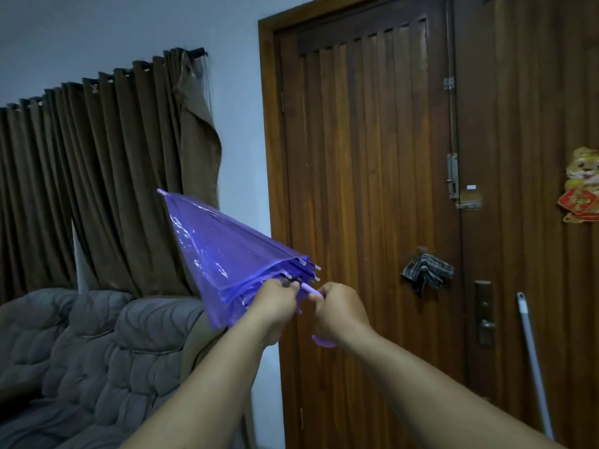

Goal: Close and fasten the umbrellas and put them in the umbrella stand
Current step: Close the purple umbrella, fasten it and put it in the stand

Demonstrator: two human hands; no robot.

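- No table or floor is showing; the two hands are carrying the purple umbrella (220, 251) in the air, its tip pointing up and to the left.
- The left hand (278, 301) is gripping it at the gathered rib ends, and the right hand (340, 307) is clasping the shaft just beside it, the curved handle (322, 341) poking out below.
- The wooden door (356, 157) is bearing a small striped umbrella (426, 270), which is hanging near the lock, and a paper decoration (581, 186).
- A pale pole (534, 361) is leaning against the door.
- The grey sofa (97, 345) is sitting at the left with nothing visible on its cushions.
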